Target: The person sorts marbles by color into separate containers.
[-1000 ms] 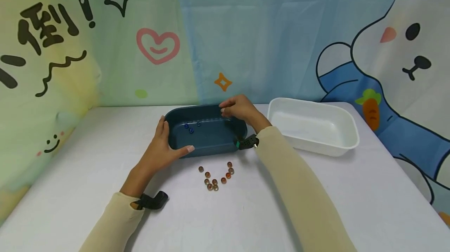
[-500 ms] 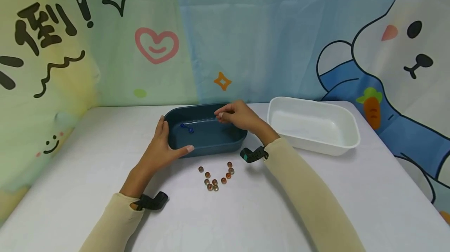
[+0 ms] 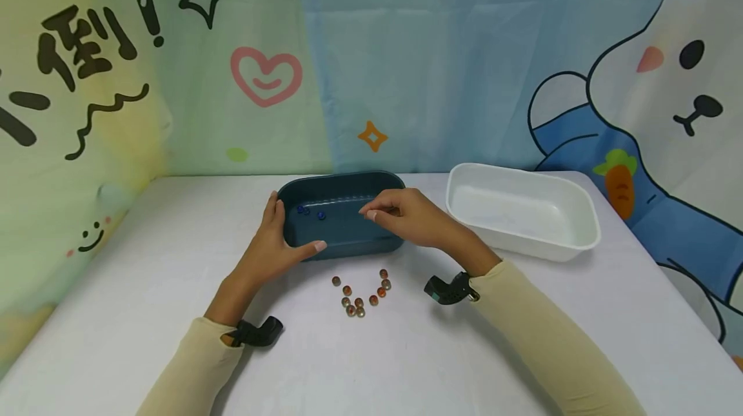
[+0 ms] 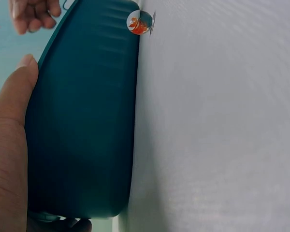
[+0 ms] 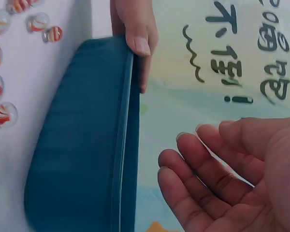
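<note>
A dark blue-green rectangular basin stands on the white table, with blue marbles on its floor toward the left end. My left hand holds that end, thumb along the front rim and fingers round the side. The left wrist view shows the thumb against the basin's edge. Over the basin's right part hovers my right hand, apart from it. Its fingers are loosely bent, and the right wrist view shows nothing in the palm or between the fingers.
Several orange-and-clear marbles lie loose on the table in front of the basin. To the right stands a white rectangular basin. A printed cloth backdrop hangs directly behind the table.
My right hand has moved back toward me from the basin's far right rim. A blue marble has rolled left, closer to the others. The left hand keeps its place on the basin.
</note>
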Motion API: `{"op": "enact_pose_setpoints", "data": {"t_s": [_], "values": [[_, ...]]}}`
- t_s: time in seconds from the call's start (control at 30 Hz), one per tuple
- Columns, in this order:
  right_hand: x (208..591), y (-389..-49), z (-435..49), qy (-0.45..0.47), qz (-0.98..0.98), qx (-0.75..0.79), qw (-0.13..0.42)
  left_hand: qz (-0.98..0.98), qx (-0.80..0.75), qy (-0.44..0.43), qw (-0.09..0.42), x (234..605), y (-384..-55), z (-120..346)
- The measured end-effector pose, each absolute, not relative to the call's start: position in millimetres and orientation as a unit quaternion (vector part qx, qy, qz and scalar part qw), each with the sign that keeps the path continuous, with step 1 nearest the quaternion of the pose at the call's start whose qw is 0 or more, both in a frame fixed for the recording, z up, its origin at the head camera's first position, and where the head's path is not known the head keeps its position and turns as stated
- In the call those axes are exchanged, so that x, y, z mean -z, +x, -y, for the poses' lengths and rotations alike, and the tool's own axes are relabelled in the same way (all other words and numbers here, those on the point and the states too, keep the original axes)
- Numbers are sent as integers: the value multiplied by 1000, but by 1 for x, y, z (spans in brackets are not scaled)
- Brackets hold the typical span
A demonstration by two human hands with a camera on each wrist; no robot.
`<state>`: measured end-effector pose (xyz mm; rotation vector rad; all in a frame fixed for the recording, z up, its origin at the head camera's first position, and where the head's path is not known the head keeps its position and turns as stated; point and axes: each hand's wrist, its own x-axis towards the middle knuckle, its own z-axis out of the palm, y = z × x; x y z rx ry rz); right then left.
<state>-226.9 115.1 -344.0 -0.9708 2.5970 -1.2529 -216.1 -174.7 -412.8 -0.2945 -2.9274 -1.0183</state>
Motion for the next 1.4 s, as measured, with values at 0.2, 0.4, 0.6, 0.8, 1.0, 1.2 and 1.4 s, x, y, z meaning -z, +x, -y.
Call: {"op": "enact_pose_setpoints", "data": {"t_s": [0.2, 0.4, 0.6, 0.8, 1.0, 1.2, 1.4], "values": [[342, -214, -129, -341, -856, 387, 22, 940, 327, -98, 12, 415, -217, 174], [342, -211, -158, -301, -866, 399, -19, 940, 327, -98, 14, 413, -216, 176], [340, -210, -188, -271, -875, 396, -63, 941, 325, -96, 14, 411, -215, 176], [341, -208, -215, -256, -880, 388, -101, 940, 328, -97, 15, 411, -215, 176], [340, -203, -238, -198, -896, 384, -103, 940, 327, -97, 15, 411, -215, 176], [343, -201, -259, -137, -922, 350, -90, 940, 327, -95, 13, 411, -215, 176], [349, -204, -285, -115, -938, 321, -66, 941, 325, -94, 15, 411, -215, 176]]}}
